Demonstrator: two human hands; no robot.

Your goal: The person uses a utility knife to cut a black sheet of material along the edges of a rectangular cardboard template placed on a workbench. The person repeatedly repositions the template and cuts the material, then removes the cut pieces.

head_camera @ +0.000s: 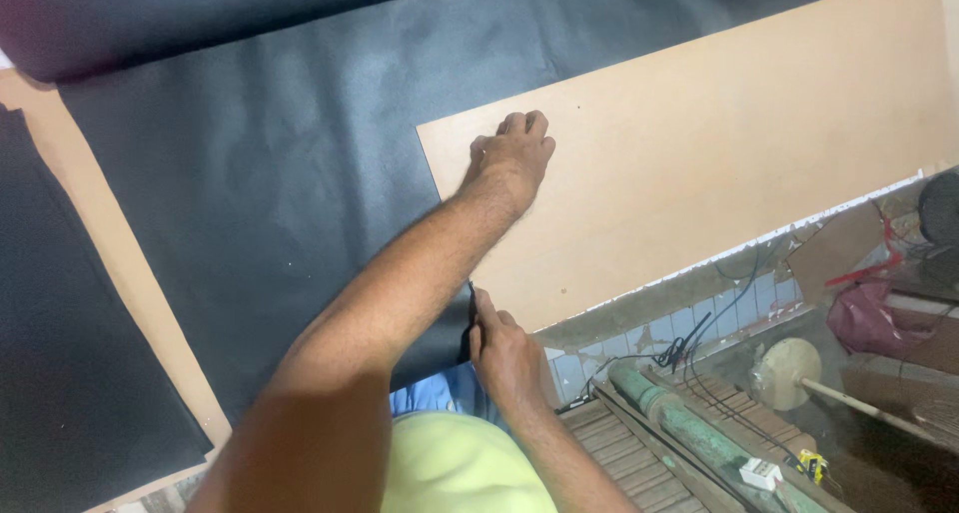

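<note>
A long tan board [719, 143] lies on a wide black sheet [270, 173] spread over the work surface. My left hand [511, 158] presses down on the board near its left end, fingers curled. My right hand [502, 351] is at the board's near-left corner and grips a thin dark cutting tool [470, 318], held upright against the board's edge where it meets the black sheet. The tool's tip is hidden behind my left forearm.
Another black piece [60, 373] lies at the left on a tan underlayer [120, 263]. Past the surface's right edge, lower down, are a tiled ledge [679, 323], cables [699, 333], a green pipe [689, 428], wooden slats [619, 453] and a red bag [869, 313].
</note>
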